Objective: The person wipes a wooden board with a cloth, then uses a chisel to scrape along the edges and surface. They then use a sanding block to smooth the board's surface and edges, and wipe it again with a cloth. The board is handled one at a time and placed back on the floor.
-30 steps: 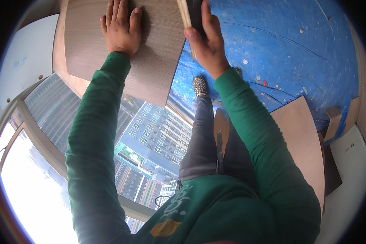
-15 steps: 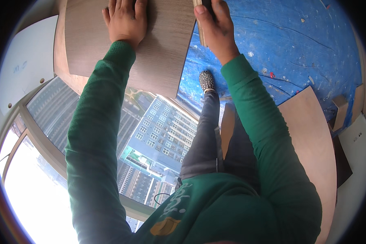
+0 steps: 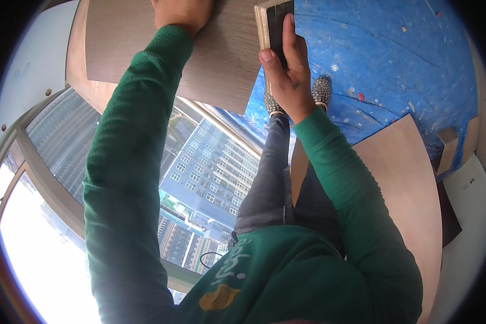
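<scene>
We hold a wooden block (image 3: pixel 276 33) in our right hand (image 3: pixel 290 67), which is closed around it, the thumb toward its left side and the index finger stretched up along its dark face. The block's pale, layered edge faces left, and it stands at the right edge of a brown wood-grain panel (image 3: pixel 221 67); we cannot tell whether the two touch. Our left hand (image 3: pixel 183 15) is over that panel, well apart from the block. Its fingers run out of view at the top, so we cannot tell how they are set. The panel lies over a paler board (image 3: pixel 80 62) that shows along its left side. Beyond the block, a blue sheet (image 3: pixel 386 59) marked with pale specks covers the floor, and our patterned shoes (image 3: pixel 322 90) are on it. To our right lies a large, light-coloured board (image 3: pixel 397 173) with a curved-looking outer edge. Below the panel, a window (image 3: pixel 51 202) looks out on a tall building (image 3: pixel 208 162).
</scene>
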{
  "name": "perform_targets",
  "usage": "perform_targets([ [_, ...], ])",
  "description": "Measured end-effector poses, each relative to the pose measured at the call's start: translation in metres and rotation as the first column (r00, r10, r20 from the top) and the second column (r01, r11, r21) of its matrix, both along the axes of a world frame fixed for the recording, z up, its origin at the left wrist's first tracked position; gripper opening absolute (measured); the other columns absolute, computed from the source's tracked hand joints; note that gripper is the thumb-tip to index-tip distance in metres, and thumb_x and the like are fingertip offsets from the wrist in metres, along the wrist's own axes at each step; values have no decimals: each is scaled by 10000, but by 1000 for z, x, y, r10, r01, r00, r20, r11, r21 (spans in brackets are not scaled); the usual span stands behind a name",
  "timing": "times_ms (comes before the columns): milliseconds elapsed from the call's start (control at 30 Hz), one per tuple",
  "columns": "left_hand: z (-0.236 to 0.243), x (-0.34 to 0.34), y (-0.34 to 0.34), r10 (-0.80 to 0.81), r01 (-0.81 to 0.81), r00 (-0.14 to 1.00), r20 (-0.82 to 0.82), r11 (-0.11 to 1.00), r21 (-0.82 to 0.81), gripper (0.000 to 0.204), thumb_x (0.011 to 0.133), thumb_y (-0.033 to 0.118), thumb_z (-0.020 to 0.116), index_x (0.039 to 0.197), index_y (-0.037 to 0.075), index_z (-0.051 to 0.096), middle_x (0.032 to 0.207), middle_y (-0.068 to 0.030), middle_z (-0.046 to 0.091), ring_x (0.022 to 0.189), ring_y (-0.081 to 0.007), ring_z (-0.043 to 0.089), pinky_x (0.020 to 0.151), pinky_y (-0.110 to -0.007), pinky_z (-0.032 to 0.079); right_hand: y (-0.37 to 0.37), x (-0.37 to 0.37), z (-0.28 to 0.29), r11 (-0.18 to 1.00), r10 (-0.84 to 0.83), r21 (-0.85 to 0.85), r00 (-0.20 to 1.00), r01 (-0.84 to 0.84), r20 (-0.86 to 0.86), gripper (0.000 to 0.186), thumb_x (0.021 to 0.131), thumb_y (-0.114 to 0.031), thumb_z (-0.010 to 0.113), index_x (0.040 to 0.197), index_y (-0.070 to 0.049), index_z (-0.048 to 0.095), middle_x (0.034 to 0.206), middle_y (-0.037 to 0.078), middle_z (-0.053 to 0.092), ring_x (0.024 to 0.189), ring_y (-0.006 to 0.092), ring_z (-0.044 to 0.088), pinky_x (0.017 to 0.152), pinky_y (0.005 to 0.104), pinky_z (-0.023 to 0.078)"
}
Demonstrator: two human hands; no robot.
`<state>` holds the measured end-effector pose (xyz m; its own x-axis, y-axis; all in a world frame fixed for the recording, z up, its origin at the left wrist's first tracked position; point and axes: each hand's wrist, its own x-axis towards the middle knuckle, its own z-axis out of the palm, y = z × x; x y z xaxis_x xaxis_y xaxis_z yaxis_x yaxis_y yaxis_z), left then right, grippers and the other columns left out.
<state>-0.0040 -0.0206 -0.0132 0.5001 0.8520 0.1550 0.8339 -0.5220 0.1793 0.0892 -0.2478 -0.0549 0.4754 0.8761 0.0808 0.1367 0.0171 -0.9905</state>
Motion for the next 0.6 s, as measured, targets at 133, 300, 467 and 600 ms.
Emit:
perform_targets([
  [133,-5,8,0,-11,11,1000,7,1000,-9,612,1081,429,390,1573,65,408,1667,-146,344,1561,-343,253,1264,-539,167,-86,-62,4,991,117,-78,987,-109,107,860,967,-285,752,1661,-169,258,1208,195,529,1056,309,583,908,408,528],
  [300,-2,-5,-1,7,-7,1000,-3,1000,19,613,1081,429,399,1572,63,409,1665,-146,348,1559,-343,258,1262,-544,170,-31,-30,24,996,35,-89,983,-19,181,756,971,-291,745,1613,-140,376,1147,167,574,972,273,603,819,386,549],
  [467,-2,3,5,1,-1,1000,26,1000,9,621,1078,443,396,1575,72,409,1669,-141,343,1562,-340,254,1266,-544,166,-28,-19,33,986,8,-163,964,36,265,765,951,-299,768,1601,-136,399,1110,159,575,942,275,607,789,392,562],
  [600,-3,-1,4,14,-14,999,28,1000,10,621,1079,447,387,1578,77,407,1669,-141,345,1563,-340,254,1267,-543,165,-87,-56,51,962,234,-210,925,-175,300,813,910,-282,816,1602,-167,404,1043,148,598,909,285,624,723,378,559],
])
